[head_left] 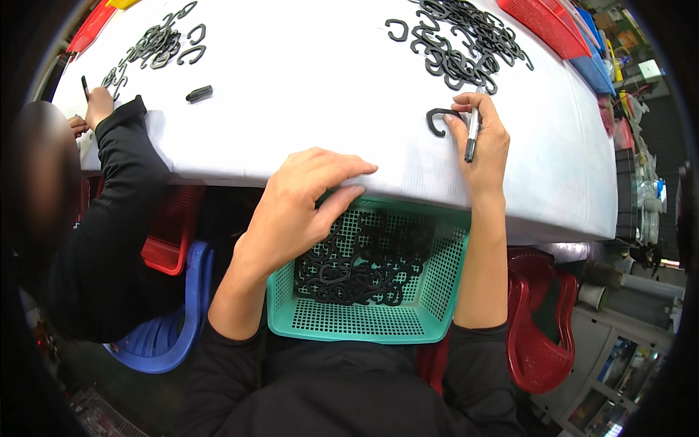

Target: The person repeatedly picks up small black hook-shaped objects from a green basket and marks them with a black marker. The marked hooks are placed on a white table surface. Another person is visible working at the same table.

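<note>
My right hand (pixel 489 146) is over the white table at the right. It holds a marker pen (pixel 472 135) with a clear-grey barrel and a black end. Its thumb and fingers also pinch a black C-shaped plastic piece (pixel 432 122). My left hand (pixel 295 200) hovers by the table's near edge, above the far left of a green mesh basket (pixel 364 336). Its fingers are stretched out and nothing is in them. Many similar black C-shaped pieces (pixel 349 280) lie in the basket, which rests at my lap. A loose heap of these pieces (pixel 466 47) is just beyond my right hand.
On the left, a co-worker's hand (pixel 100 106) holds a dark pen near another heap of black pieces (pixel 156 45). A short black cylinder like a pen cap (pixel 199 93) lies between us. Red baskets (pixel 547 23) edge the far right; blue (pixel 164 339) and red (pixel 535 342) chairs flank me.
</note>
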Available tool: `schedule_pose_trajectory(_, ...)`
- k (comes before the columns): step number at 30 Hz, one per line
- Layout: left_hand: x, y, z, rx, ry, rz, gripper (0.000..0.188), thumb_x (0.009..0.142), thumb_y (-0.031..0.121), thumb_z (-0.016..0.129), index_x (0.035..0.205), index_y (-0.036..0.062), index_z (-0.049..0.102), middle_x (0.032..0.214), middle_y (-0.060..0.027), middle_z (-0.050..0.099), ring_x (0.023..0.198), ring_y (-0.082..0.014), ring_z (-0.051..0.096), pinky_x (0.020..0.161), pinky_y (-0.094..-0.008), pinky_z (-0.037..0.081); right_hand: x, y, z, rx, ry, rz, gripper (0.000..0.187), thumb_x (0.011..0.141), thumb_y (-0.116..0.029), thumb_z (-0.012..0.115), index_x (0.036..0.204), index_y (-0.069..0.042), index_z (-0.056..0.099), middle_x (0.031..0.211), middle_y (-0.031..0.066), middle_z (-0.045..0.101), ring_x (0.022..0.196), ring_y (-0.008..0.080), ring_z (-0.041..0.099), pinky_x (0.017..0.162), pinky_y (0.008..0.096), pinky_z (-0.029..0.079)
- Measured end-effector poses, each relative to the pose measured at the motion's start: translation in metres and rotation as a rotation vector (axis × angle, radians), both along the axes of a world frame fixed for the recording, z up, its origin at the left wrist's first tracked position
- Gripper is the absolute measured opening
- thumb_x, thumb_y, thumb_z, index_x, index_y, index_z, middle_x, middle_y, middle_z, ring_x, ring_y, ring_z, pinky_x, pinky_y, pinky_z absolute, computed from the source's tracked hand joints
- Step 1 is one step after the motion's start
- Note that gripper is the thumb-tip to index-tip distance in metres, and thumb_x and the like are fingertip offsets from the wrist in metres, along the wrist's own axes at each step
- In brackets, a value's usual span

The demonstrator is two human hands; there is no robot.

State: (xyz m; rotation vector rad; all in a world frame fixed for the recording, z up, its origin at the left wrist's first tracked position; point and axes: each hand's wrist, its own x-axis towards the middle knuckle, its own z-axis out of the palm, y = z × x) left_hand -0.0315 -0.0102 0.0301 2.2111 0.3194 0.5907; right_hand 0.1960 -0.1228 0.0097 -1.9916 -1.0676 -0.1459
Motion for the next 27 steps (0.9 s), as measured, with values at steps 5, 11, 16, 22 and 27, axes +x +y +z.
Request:
schedule_pose_trajectory(5, 0.028, -0.007, -0.005, 0.205, -0.179, 0.157, 0.031, 0.073, -0.004, 0.067, 0.103, 0.0046, 0.067, 0.097, -0.0087, 0.067, 0.089, -0.0234, 0.062, 0.075, -0.0325, 0.051, -0.043, 0.000, 0.014, 0.078, 0.113, 0.086, 0.025, 0.074, 0.006, 0.068, 0.096, -0.002, 0.059, 0.081, 0.0110, 0.061, 0.075, 0.0198, 0.062, 0.067, 0.0304, 0.049)
schedule_pose_trajectory(11, 0.046, -0.007, -0.021, 0.511, -0.257, 0.221, 0.037, 0.067, -0.004, 0.062, 0.103, 0.0029, 0.065, 0.097, -0.0053, 0.064, 0.085, -0.0207, 0.059, 0.068, -0.0334, 0.050, -0.081, 0.008, 0.024, 0.183, 0.226, 0.222, 0.024, 0.074, 0.007, 0.068, 0.095, -0.001, 0.060, 0.084, 0.0111, 0.062, 0.072, 0.0187, 0.062, 0.062, 0.0285, 0.049)
schedule_pose_trajectory(16, 0.041, -0.003, -0.025, 0.337, -0.257, 0.256, 0.031, 0.071, -0.005, 0.065, 0.101, 0.0032, 0.066, 0.087, -0.0069, 0.066, 0.075, -0.0195, 0.061, 0.063, -0.0300, 0.051, -0.086, 0.010, 0.025, 0.270, 0.268, 0.244, 0.019, 0.083, -0.002, 0.066, 0.102, -0.001, 0.062, 0.084, 0.0099, 0.062, 0.071, 0.0157, 0.061, 0.062, 0.0287, 0.050)
schedule_pose_trajectory(22, 0.031, -0.007, -0.020, -0.244, -0.199, 0.317, 0.021, 0.082, -0.004, 0.063, 0.102, 0.0016, 0.066, 0.087, -0.0059, 0.070, 0.077, -0.0105, 0.066, 0.067, -0.0226, 0.052, -0.085, -0.003, 0.021, 0.167, 0.292, 0.177, 0.034, 0.096, -0.023, 0.054, 0.124, -0.004, 0.057, 0.082, 0.0043, 0.060, 0.066, 0.0051, 0.051, 0.057, 0.0181, 0.042)
schedule_pose_trajectory(27, 0.021, 0.001, -0.025, -0.262, -0.177, 0.246, 0.021, 0.083, -0.007, 0.060, 0.103, -0.0007, 0.066, 0.091, -0.0062, 0.069, 0.081, -0.0098, 0.066, 0.072, -0.0217, 0.052, -0.101, 0.002, 0.025, 0.369, 0.800, 0.079, 0.014, 0.086, -0.009, 0.066, 0.085, 0.001, 0.056, 0.067, 0.0035, 0.058, 0.056, 0.0040, 0.052, 0.048, 0.0169, 0.039)
